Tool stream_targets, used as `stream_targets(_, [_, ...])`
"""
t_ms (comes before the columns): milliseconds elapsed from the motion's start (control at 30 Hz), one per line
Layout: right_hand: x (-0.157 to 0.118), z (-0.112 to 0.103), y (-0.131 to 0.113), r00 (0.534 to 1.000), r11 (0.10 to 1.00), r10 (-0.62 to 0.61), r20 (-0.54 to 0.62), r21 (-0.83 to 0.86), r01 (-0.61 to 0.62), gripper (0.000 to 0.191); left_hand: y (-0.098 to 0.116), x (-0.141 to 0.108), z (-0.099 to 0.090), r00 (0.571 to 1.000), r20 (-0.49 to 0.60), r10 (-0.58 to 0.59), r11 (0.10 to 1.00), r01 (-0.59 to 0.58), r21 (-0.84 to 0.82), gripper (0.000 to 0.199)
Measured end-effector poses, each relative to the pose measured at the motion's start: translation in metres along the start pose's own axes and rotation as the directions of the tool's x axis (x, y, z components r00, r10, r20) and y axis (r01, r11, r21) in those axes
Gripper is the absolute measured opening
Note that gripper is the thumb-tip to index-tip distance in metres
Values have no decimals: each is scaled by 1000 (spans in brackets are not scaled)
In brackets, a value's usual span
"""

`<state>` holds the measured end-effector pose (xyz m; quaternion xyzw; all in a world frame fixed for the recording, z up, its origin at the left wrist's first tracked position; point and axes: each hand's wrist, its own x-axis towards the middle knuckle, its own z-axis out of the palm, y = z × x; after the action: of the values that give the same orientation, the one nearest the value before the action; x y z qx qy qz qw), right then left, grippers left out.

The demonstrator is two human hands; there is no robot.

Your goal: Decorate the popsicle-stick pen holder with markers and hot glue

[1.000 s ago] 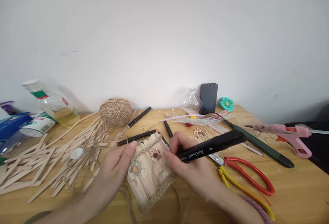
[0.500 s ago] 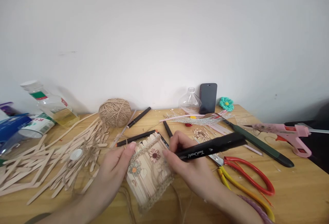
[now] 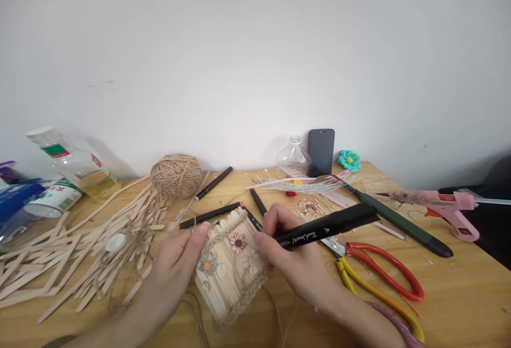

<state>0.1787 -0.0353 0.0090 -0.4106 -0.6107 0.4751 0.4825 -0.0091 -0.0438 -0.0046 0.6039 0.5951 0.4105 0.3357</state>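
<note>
Tilted between my hands is a small craft-stick holder (image 3: 223, 284) with twine round its top and bottom edges and flowers on its side, one coloured dark red and one grey with an orange centre. My left hand (image 3: 181, 263) is closed on its left upper edge. In my right hand (image 3: 289, 252) a black marker (image 3: 327, 228) is gripped, its tip hidden by the fingers close to the holder's right side. Other black markers (image 3: 209, 215) lie just behind the holder.
Loose craft sticks (image 3: 67, 268) cover the left, near a twine ball (image 3: 176, 176) and an oil bottle (image 3: 80, 164). Scissors (image 3: 383, 265), a green-handled tool (image 3: 405, 225) and a pink glue gun (image 3: 439, 201) lie right. A phone (image 3: 321, 152) leans against the wall.
The whole view has shifted slightly, so things appear a little further left. Both hands keep their grips, with the marker still close to the holder.
</note>
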Motion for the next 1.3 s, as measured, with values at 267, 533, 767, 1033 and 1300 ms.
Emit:
stream_targets(267, [5,-6,7,988,987,-26,-151,151,49,28,0,20,-13,990,48,134,987,-138,81,45])
stream_targets(533, [16,-28,18,950,979,-47,-310,176,106,36,2,69,-22,928,133,348,916,-367,163,42])
stream_targets(767, [25,-42,16,957,1000,-18,-289,-4,17,39,2,113,-13,834,281,476,811,-539,228,44])
stream_targets(1033, [26,-50,17,982,998,34,-185,54,-25,32,-10,129,0,759,328,562,700,-648,299,33])
stream_targets(1300, [26,-47,15,980,999,25,-196,24,-21,27,-2,120,-2,759,274,590,684,-651,329,32])
